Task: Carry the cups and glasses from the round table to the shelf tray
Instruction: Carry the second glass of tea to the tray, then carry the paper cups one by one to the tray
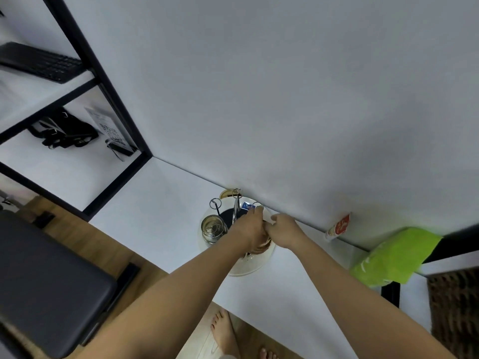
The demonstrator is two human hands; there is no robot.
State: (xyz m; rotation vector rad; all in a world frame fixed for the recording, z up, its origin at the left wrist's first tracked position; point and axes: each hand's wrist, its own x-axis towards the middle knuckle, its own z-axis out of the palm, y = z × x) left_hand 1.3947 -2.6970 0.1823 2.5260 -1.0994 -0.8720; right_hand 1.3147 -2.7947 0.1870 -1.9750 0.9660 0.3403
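A round cream tray [248, 268] stands on the white shelf top against the wall. Both my hands are over it, touching each other. My left hand [250, 229] reaches across the tray with its fingertips at the thin rim of a clear glass [257, 203]. My right hand [283, 230] has its fingers curled beside the left hand's knuckles. A brown ribbed cup [261, 249] shows under the two hands, mostly hidden, and I cannot tell which hand grips it. A lidded glass jar [213, 229] and metal tongs [236, 203] also stand in the tray.
A red and white tube [338, 226] and a bright green bag [394, 257] lie to the right along the wall. At the left a black-framed shelf [114, 110] holds a keyboard [41, 62] and black straps. A dark padded seat [46, 281] is low at the left.
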